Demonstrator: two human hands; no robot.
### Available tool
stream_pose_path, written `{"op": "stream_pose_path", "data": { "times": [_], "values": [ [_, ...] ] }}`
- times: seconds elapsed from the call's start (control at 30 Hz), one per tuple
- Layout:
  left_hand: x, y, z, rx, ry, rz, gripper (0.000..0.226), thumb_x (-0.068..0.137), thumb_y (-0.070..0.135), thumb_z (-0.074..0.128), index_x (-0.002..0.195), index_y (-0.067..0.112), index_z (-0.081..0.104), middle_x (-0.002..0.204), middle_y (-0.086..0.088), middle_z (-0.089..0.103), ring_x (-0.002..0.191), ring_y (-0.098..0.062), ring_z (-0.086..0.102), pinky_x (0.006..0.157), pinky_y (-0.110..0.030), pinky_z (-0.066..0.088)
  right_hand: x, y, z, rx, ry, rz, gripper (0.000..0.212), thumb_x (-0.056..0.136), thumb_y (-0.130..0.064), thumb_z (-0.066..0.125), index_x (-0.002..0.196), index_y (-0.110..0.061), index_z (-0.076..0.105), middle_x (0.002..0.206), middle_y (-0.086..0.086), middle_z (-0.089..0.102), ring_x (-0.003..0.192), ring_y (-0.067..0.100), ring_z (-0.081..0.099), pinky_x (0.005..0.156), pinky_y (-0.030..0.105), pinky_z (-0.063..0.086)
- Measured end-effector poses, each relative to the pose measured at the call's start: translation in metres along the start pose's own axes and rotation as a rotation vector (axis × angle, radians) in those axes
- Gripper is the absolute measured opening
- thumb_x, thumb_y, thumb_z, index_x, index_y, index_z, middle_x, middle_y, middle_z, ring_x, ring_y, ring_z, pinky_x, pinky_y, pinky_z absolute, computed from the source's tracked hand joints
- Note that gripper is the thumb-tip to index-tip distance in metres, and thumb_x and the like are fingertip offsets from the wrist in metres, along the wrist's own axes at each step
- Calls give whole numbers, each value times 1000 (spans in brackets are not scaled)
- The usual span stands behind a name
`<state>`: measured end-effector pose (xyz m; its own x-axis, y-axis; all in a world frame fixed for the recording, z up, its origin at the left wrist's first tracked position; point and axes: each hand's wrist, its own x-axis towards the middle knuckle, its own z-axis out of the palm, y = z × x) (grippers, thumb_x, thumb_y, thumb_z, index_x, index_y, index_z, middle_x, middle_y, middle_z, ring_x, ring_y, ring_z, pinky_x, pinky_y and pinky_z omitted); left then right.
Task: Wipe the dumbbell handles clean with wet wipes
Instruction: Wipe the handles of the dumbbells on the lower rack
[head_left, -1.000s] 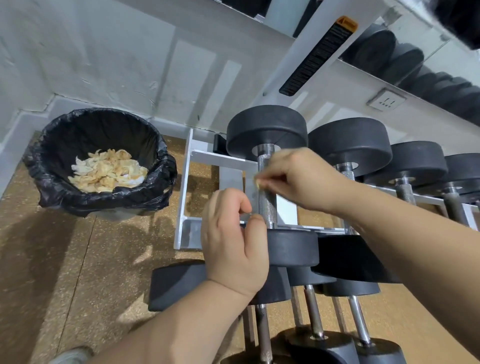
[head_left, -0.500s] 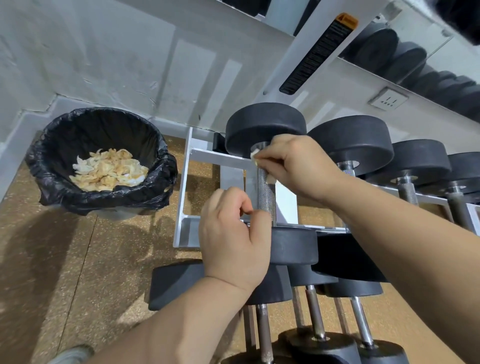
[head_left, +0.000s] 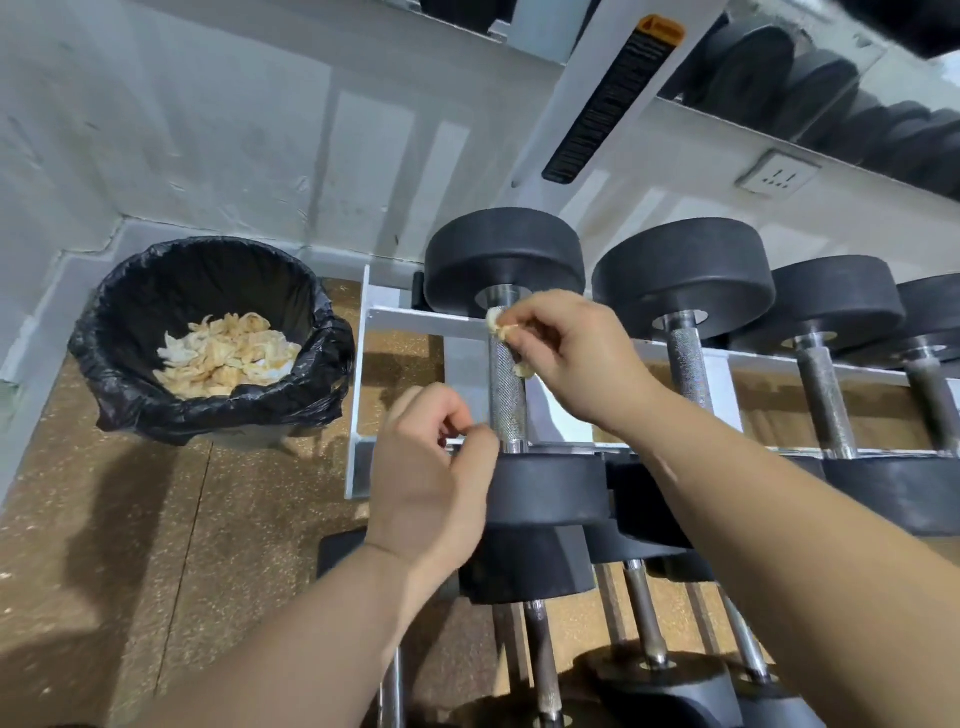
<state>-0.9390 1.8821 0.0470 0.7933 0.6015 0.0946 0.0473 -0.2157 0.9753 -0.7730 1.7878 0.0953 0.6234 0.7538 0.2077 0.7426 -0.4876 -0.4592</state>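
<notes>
The dumbbell handle (head_left: 506, 395) I am working on runs straight away from me, from near head to far head, in the leftmost slot of the rack (head_left: 415, 319). My right hand (head_left: 566, 358) pinches the wet wipe (head_left: 501, 325) against the handle's far end, just under the far head. The rest of the knurled length therefore lies toward me from that hand, and I judge the next stroke should run back along that axis. My left hand (head_left: 431, 467) is nearer the close end, fingers curled and thumb tip beside the lower collar. I cannot tell whether it pinches anything. By count there are two hands, one wipe in use and four dumbbells in this row. More dumbbells sit partly hidden on the tier below, and one bin (head_left: 218, 265) holds a heap of used wipes (head_left: 228, 353).
</notes>
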Motion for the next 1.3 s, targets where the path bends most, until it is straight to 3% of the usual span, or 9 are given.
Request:
{"op": "stream_pose_path", "data": {
  "times": [0.17, 0.4, 0.53, 0.63, 0.73, 0.87, 1.0, 1.1, 1.3],
  "values": [
    [6, -13, -3, -29, -95, -11, 15, 77, 30, 50, 70, 17, 49, 70, 10, 41, 68, -16, 40, 63, -33, 32, -20, -3, -10, 366, -338, 127, 8, 86, -12, 77, 87, -20, 75, 74, -1, 66, 69, 8, 59, 71, 30, 50],
    [2, -2, -10, 182, -62, -6, 17, 82, 38, 48, 76, 23, 52, 79, -2, 54, 79, -22, 51, 70, -35, 39, -3, -5, 14, 317, 126, 275, 5, 90, -19, 69, 88, -23, 70, 71, -17, 54, 65, -2, 48, 67, 23, 40],
    [0, 28, -12, 238, 18, -20, 20, 85, 38, 52, 73, 22, 54, 72, 1, 54, 72, -20, 53, 65, -39, 40, -23, -7, 4, 429, -94, 291, 7, 85, -15, 74, 82, -21, 71, 68, -13, 54, 63, 2, 52, 66, 24, 45],
    [3, 44, 6, 235, 43, -139, 30, 80, 54, 49, 81, 25, 57, 86, 0, 57, 84, -21, 54, 76, -42, 43, -37, -7, -6, 449, -241, 310, 4, 80, -16, 79, 81, -17, 76, 69, -6, 61, 61, 6, 52, 64, 21, 45],
    [9, 37, 22, 364, 63, -304, 44, 73, 69, 48, 82, 26, 56, 92, -1, 60, 88, -25, 57, 84, -46, 50, -26, -6, 1, 405, -63, 338, 6, 82, -14, 73, 80, -20, 73, 79, -8, 62, 70, 6, 55, 66, 18, 41],
    [6, 34, 21, 351, 39, -249, 44, 74, 68, 51, 82, 25, 54, 87, -4, 59, 79, -26, 57, 67, -39, 45, -3, -6, 10, 465, 147, 405, 14, 87, -14, 68, 81, -25, 65, 87, -9, 57, 76, 2, 52, 66, 10, 35],
    [5, 36, 17, 279, -13, -278, 38, 69, 62, 62, 82, 27, 54, 88, -2, 60, 81, -24, 57, 68, -35, 40, -19, -8, 4, 538, 7, 432, 12, 85, -16, 72, 78, -23, 65, 74, -14, 59, 68, 1, 53, 66, 20, 41],
    [7, 37, 14, 267, -22, -288, 46, 61, 66, 67, 82, 28, 54, 87, 1, 61, 82, -20, 57, 70, -35, 43, -42, -9, 0, 719, -208, 475, 8, 81, -15, 78, 82, -12, 71, 70, -10, 64, 58, -5, 53, 59, 13, 43],
    [5, 38, 9, 216, -46, -353, 39, 56, 52, 62, 81, 25, 52, 89, -10, 56, 76, -21, 50, 68, -38, 42, -6, -11, 18, 800, 138, 596, 9, 89, -20, 71, 81, -21, 66, 73, -8, 59, 63, 4, 53, 62, 19, 44]
  ]
}}
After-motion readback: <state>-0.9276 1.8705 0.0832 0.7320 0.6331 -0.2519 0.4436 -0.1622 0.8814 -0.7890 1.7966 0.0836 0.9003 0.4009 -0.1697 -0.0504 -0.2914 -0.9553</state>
